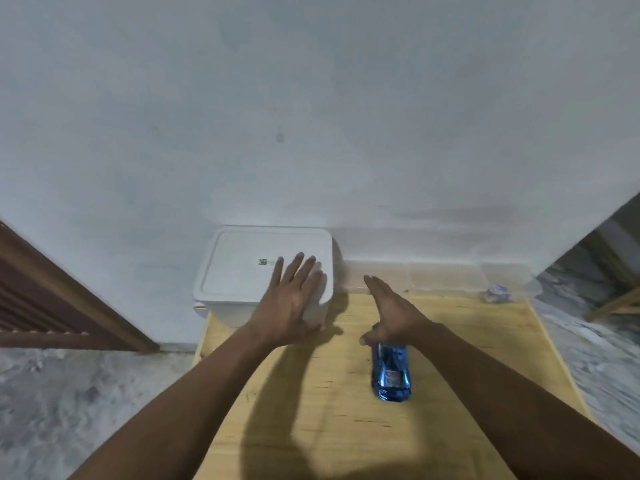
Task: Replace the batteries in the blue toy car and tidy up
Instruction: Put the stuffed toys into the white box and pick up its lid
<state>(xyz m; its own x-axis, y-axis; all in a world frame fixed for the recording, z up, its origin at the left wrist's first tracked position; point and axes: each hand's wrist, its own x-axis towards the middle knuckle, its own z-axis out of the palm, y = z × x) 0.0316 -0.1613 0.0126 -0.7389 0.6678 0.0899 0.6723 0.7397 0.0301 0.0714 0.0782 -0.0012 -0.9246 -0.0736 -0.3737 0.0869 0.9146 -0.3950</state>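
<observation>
Blue toy car [391, 374]: glossy metallic, upright on counter [311, 393]. Both hands flat-fingered, left hand [294, 299] on white box [249, 271], right hand [391, 313] holding nothing.

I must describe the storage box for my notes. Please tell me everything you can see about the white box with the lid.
The white box looks like smooth, opaque plastic with rounded corners. Its lid is on, with a raised rim and a small dark code label near the middle. It stands upright at the far left corner of the wooden table, against the wall. The left hand lies flat with straight fingers over its near right corner.
</observation>
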